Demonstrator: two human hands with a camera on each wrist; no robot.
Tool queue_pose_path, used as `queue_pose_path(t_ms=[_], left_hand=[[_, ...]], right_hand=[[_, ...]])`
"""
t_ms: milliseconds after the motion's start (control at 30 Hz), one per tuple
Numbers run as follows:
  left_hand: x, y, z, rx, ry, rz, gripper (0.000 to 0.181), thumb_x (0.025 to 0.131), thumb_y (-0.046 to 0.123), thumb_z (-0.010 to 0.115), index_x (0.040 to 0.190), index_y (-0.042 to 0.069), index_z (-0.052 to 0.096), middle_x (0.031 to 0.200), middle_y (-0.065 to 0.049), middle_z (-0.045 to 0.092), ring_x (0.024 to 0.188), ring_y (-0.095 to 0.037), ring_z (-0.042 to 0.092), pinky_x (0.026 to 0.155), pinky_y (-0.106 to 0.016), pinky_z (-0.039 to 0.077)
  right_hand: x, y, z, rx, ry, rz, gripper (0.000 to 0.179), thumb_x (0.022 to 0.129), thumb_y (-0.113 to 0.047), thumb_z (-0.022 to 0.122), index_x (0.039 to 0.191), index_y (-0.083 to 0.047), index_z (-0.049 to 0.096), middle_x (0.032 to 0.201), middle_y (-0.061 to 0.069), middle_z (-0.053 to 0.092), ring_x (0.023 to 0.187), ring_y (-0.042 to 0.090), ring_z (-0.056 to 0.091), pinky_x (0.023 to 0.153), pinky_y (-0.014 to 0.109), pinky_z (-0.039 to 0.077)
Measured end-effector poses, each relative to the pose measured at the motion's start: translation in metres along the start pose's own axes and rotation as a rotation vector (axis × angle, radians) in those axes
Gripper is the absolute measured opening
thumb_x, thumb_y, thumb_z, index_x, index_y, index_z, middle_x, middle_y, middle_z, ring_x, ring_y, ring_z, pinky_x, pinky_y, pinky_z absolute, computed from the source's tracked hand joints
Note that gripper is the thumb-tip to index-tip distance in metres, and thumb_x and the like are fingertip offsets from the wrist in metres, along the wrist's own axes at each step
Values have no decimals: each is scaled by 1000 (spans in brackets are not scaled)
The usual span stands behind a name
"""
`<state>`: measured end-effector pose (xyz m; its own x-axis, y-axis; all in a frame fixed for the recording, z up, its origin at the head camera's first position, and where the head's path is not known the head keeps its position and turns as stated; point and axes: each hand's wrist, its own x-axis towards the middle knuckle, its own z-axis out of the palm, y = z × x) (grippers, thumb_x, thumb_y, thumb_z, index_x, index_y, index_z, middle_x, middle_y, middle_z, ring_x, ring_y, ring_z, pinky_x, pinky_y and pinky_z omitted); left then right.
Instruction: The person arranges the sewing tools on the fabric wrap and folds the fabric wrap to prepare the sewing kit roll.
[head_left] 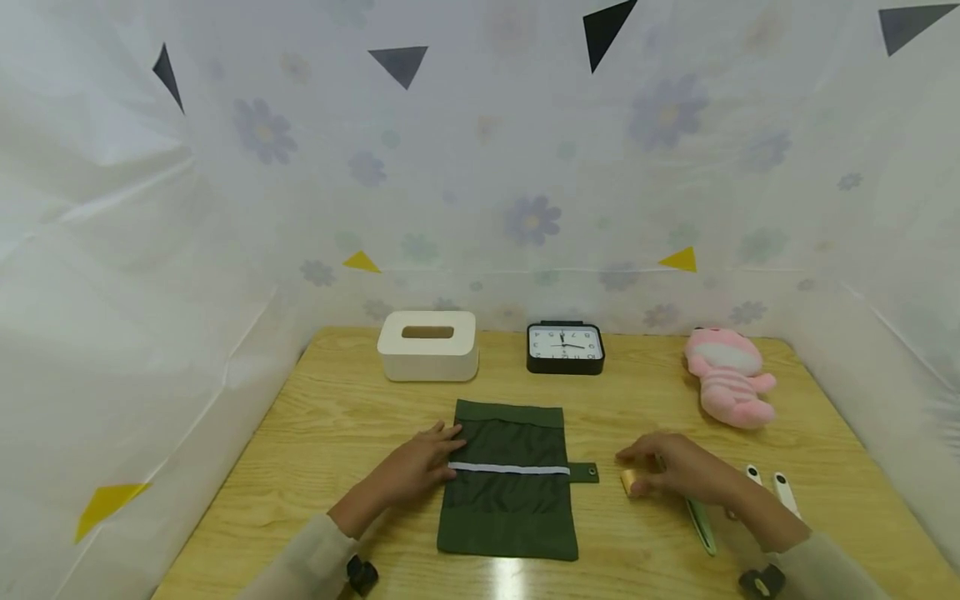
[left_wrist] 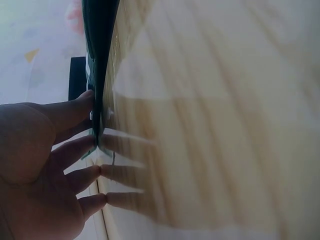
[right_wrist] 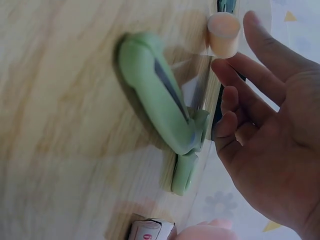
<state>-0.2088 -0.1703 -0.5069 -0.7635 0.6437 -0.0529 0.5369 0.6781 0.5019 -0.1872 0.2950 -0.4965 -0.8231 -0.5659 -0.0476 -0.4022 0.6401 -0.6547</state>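
Observation:
A dark green fabric pouch (head_left: 510, 508) with a white strip across it and a snap tab (head_left: 584, 472) lies spread on the table. My left hand (head_left: 416, 467) rests at its left edge, fingers extended; in the left wrist view, thumb and index finger touch the fabric's edge (left_wrist: 100, 60). My right hand (head_left: 678, 467) is at a small pale-orange cylinder (head_left: 628, 483), to the right of the tab. The right wrist view has the thumb and index finger to either side of this cylinder (right_wrist: 224, 37), not gripping it. Under that hand lies a green folding tool (right_wrist: 155, 95).
Two white-ended pieces with black dots (head_left: 784, 493) lie beside the right forearm. A pink plush toy (head_left: 727, 379) lies at the back right. Behind the pouch stand an upside-down black clock (head_left: 565, 346) and a white tissue box (head_left: 427, 358). Patterned sheeting (head_left: 480, 167) surrounds the table.

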Motion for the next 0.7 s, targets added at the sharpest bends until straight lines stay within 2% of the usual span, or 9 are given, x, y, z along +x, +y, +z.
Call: queue_pose_path(t_ms=[100, 267, 433, 600, 700], left_hand=[[0, -1, 0, 7, 2, -4, 52, 101, 25, 67, 148, 6, 55, 162, -15, 38, 151, -46, 28, 115, -62, 32], [1, -3, 0, 33, 26, -1, 48, 101, 25, 67, 146, 8, 59, 160, -13, 43, 150, -44, 32, 115, -61, 34], [3, -5, 1, 45, 57, 13, 43, 98, 22, 71, 139, 9, 65, 157, -13, 48, 146, -46, 39, 113, -62, 37], [4, -5, 0, 37, 77, 0, 36, 96, 22, 74, 130, 10, 71, 154, -11, 51, 144, -45, 41, 112, -62, 38], [5, -4, 0, 22, 79, -16, 30, 95, 22, 76, 123, 12, 73, 153, -9, 53, 144, -44, 42, 110, -66, 37]], right_hand=[[-2, 1, 0, 14, -30, 10, 47, 88, -44, 80, 125, -17, 74, 123, -4, 70, 107, 13, 61, 86, 27, 51], [-3, -2, 0, 37, -56, 0, 37, 89, -39, 80, 120, -19, 76, 116, -6, 69, 94, 8, 55, 78, 25, 46], [-2, -4, 1, 74, -51, 1, 36, 91, -36, 79, 121, -16, 75, 112, -6, 69, 92, 6, 57, 76, 25, 49], [7, -10, 1, 99, -35, -25, 37, 92, -34, 78, 121, -12, 73, 101, -6, 69, 84, 6, 59, 71, 27, 53], [16, -15, 2, 104, -45, -31, 35, 92, -35, 78, 119, -14, 73, 98, -8, 69, 87, 6, 62, 74, 28, 54]])
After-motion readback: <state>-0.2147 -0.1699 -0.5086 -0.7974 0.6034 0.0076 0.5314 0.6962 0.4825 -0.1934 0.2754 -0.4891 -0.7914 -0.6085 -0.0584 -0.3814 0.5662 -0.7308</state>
